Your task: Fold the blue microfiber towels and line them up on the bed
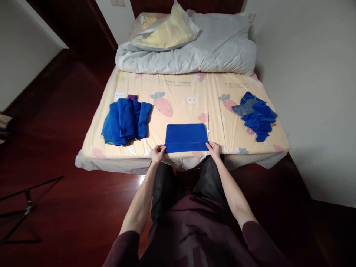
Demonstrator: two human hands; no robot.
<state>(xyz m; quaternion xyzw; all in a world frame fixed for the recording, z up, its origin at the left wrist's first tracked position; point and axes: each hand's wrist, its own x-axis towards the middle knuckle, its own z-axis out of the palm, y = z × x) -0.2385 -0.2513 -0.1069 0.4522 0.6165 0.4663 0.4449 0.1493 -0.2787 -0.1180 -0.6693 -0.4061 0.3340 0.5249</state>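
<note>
A blue towel point(187, 133) lies flat near the front edge of the bed, its near edge turned over into a narrow strip. My left hand point(158, 152) pinches the left end of that strip, thumb against fingers. At the opposite end, my right hand point(213, 150) is closed on the towel's near right corner. A small white tag shows at the towel's right side. To the left rests a pile of rolled or folded blue towels point(126, 118), with a bit of purple cloth behind. On the right is a crumpled heap of blue and grey cloths point(257, 115).
The bed point(189, 96) has a yellow sheet printed with carrots and rabbits. Across its far end lie a rolled grey-white quilt point(222, 44) and a yellow item in clear plastic point(169, 33). A black metal stand point(27, 204) is on the floor at left; a wall borders the right.
</note>
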